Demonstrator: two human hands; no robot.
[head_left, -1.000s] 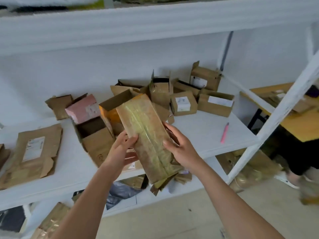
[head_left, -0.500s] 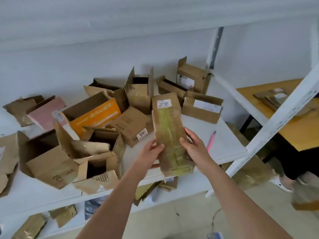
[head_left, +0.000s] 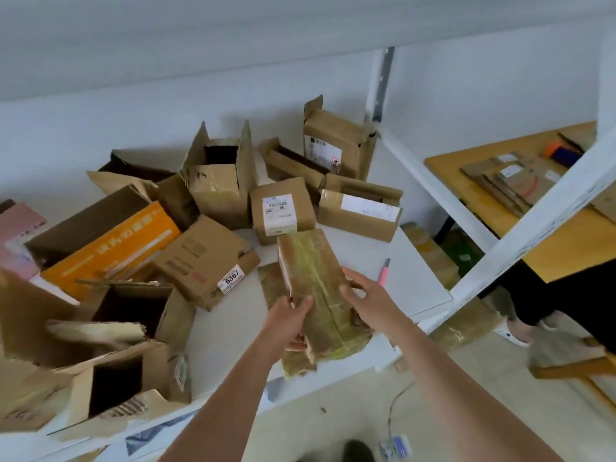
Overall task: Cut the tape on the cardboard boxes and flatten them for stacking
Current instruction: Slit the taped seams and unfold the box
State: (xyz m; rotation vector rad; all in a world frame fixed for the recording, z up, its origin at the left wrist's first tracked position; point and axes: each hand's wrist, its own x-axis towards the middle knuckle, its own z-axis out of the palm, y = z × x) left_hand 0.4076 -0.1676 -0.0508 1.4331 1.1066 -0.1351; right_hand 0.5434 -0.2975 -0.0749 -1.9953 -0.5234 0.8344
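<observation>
Left hand: the left hand (head_left: 289, 317) grips the near left edge of the taped box (head_left: 316, 288), thumb on top, fingers curled under.
Right hand: the right hand (head_left: 366, 296) lies against the box's right edge with fingers nearly straight, steadying rather than clasping it.
Taped box: a long flat carton wrapped in yellowish tape, held tilted just above the front of the shelf (head_left: 416, 281), its near end past the shelf's lip.
Step in hand: likely setting the box down to slit its centre seam; best laid flat, seam up, with its whole length on the shelf so it cannot tip off the lip.
Cutter: the pink knife (head_left: 383, 271) lies just right of the box, within the right hand's reach.
Open room: bare shelf shows to the right of the box and near its left side; a flat brown piece (head_left: 270, 282) lies under the box's left.
Edges: the labelled box (head_left: 279, 210) stands just beyond the taped box's far end, and the numbered box (head_left: 203, 261) is near on the left, so sliding forward is tight.
Frame: a white diagonal brace (head_left: 540, 215) crosses well right of the box.
</observation>
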